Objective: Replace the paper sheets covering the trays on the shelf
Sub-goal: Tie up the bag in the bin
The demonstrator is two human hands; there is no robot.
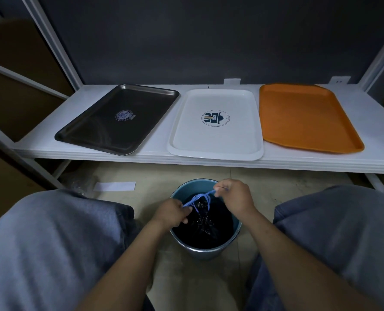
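Head view: left hand (pixel 174 213) and right hand (pixel 236 196), fingers closed, each pinch the blue drawstring (pixel 200 196) taut over the black bag (pixel 205 223) in the bin (pixel 175 193), apparently to cinch it. At 12 o'clock from the bin, steel tray (pixel 117 118), white tray (pixel 215 140) and orange tray (pixel 307 117) lie uncovered on the shelf (pixel 162 135). The bag's contents cannot be made out.

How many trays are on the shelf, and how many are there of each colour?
Dark steel tray: 1
White tray: 1
Orange tray: 1
Total: 3 trays
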